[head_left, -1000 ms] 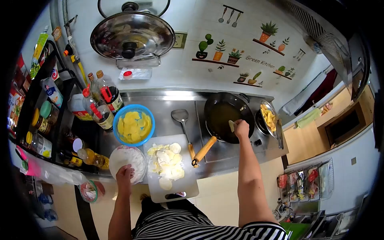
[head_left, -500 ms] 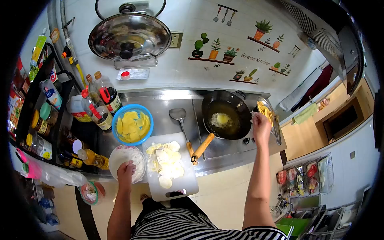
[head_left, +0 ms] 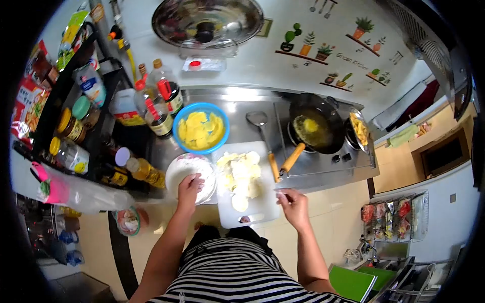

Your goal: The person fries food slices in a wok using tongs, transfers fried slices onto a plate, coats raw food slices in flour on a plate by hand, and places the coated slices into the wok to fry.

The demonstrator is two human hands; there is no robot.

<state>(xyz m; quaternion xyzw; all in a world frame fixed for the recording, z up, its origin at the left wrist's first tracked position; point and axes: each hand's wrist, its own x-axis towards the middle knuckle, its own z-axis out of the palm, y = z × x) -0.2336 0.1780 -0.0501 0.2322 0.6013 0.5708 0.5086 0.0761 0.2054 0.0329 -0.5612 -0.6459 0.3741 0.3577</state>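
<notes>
My left hand (head_left: 189,191) is over the white bowl (head_left: 174,169) of pale, floury mix, its fingers curled together; what they hold, if anything, is hidden. My right hand (head_left: 294,208) is just off the right edge of the white cutting board (head_left: 262,214). Its thumb and fingers are drawn together, with a pale smear at the tips and nothing I can name. Pale round slices (head_left: 245,174) lie heaped on the board. In the black wok (head_left: 326,118), a yellowish piece (head_left: 309,124) sits bubbling in oil.
A blue basket (head_left: 226,123) of yellow slices stands behind the bowl. Between board and wok lies a spatula (head_left: 258,119) with a wooden handle. Fried yellow pieces (head_left: 358,129) are on a plate right of the wok. Sauce bottles (head_left: 160,121) and a rack of jars stand left.
My right hand has come back from the right side of the wok to beside the cutting board. My left hand stays at the bowl. The whole view has shifted.
</notes>
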